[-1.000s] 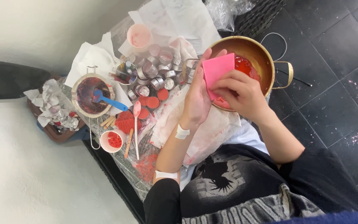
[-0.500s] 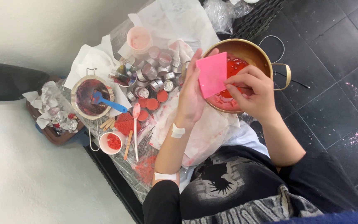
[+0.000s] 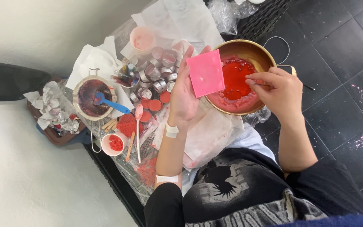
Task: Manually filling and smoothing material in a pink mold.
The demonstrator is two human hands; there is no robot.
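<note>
My left hand (image 3: 183,98) holds up a flat pink square piece (image 3: 206,72), pinched along its left edge, just over the left rim of a brass bowl (image 3: 253,49). Red wax-like mass (image 3: 238,80) lies in the bowl, pinker at the near side. My right hand (image 3: 276,90) rests at the bowl's right side with fingers curled together, fingertips over the red mass. I cannot see whether it pinches anything. White tape wraps my left wrist.
Left of the bowl stand several small metal cups (image 3: 156,82), red discs (image 3: 154,104), a pink cup (image 3: 143,40), a sieve pot with a blue spatula (image 3: 93,98), a long spoon (image 3: 138,130) and a small white dish of red bits (image 3: 113,143). Crumpled paper and plastic cover the table.
My right hand has left the pink square and moved right to the bowl's edge. The left hand keeps the square, now tilted more upright.
</note>
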